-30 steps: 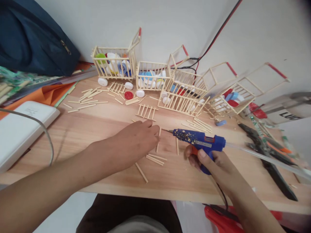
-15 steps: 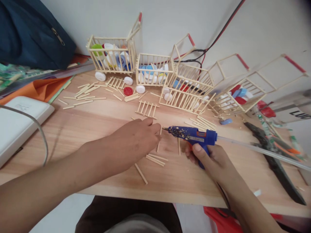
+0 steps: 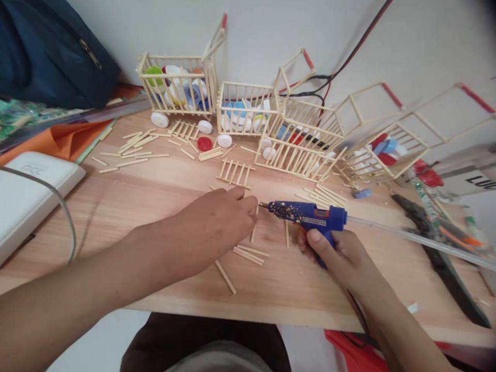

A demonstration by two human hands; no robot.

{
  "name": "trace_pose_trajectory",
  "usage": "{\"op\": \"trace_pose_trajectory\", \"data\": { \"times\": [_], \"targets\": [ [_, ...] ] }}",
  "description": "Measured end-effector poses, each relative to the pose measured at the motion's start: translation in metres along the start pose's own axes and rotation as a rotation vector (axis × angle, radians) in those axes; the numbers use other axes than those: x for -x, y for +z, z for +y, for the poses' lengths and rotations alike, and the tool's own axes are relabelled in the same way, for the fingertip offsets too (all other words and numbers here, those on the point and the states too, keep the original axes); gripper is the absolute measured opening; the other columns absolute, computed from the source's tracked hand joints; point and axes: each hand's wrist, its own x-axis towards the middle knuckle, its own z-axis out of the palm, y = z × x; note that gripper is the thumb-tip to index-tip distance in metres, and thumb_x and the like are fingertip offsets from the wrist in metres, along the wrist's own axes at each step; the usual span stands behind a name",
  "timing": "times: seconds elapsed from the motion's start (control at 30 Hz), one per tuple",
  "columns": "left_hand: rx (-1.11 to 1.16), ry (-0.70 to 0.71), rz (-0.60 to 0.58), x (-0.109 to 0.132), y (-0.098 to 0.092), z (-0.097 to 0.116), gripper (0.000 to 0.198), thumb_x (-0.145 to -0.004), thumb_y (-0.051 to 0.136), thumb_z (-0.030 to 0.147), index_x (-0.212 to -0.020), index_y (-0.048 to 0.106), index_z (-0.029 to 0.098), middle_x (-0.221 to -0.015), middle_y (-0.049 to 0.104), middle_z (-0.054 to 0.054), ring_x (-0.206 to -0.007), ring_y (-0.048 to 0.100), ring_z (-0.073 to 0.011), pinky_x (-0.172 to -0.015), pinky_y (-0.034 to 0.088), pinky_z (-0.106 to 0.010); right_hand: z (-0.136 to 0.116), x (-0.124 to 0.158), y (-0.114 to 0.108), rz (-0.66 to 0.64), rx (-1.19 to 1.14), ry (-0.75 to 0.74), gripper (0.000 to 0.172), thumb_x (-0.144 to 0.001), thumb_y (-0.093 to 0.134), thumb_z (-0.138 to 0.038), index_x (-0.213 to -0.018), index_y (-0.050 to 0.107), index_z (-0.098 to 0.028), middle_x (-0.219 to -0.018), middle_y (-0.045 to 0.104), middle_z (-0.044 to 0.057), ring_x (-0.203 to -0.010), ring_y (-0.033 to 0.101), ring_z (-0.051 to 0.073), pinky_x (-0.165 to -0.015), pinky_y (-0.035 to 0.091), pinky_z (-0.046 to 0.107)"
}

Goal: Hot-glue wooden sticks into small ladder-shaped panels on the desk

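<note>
My left hand (image 3: 220,219) is closed, its fingertips pinched at a thin wooden stick (image 3: 253,230); the fingers hide part of the grip. My right hand (image 3: 335,253) is wrapped round the handle of a blue hot glue gun (image 3: 310,214), thumb on its side. The gun points left, its metal nozzle at the upper end of that stick, right by my left fingertips. A clear glue stick (image 3: 406,235) runs out of its back. Another wooden stick (image 3: 287,233) lies below the gun. Several loose sticks (image 3: 250,254) lie under my left hand.
Small stick-built carts (image 3: 248,108) holding bottle caps line the wall. A ladder-like stick panel (image 3: 234,173) and loose sticks (image 3: 135,147) lie before them. A white box-shaped device (image 3: 46,181) with a cable sits left, a blue bag (image 3: 58,57) behind, black-handled tool (image 3: 442,263) right.
Both hands and the glue gun hold nearly the same position. The view has shifted very slightly; nothing was taken hold of or let go.
</note>
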Motion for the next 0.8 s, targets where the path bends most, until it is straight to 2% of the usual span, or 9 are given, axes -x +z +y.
{"op": "trace_pose_trajectory", "data": {
  "times": [0.33, 0.8],
  "targets": [
    [0.010, -0.016, -0.008, 0.0003, -0.0036, 0.0007, 0.027, -0.083, 0.050, 0.004, -0.104, 0.062, 0.017, -0.102, 0.061, -0.009, -0.095, 0.050, -0.0222, -0.086, 0.040, -0.036, -0.0020, 0.0008, -0.0003, 0.006, 0.032, -0.006, 0.050, -0.089, 0.040, -0.062, -0.069, 0.054, -0.019, -0.058, 0.054, 0.001, -0.055, 0.049, 0.014, -0.052, 0.037, 0.026],
    [0.016, -0.029, -0.021, 0.0000, -0.0025, 0.0015, 0.027, -0.084, 0.049, 0.003, -0.103, 0.062, 0.017, -0.101, 0.061, -0.008, -0.094, 0.051, -0.0219, -0.086, 0.040, -0.036, -0.0037, 0.0006, -0.0005, 0.048, 0.089, -0.021, 0.052, -0.088, 0.040, -0.062, -0.063, 0.053, -0.019, -0.055, 0.053, 0.000, -0.051, 0.048, 0.012, -0.049, 0.036, 0.025]
  ]
}}
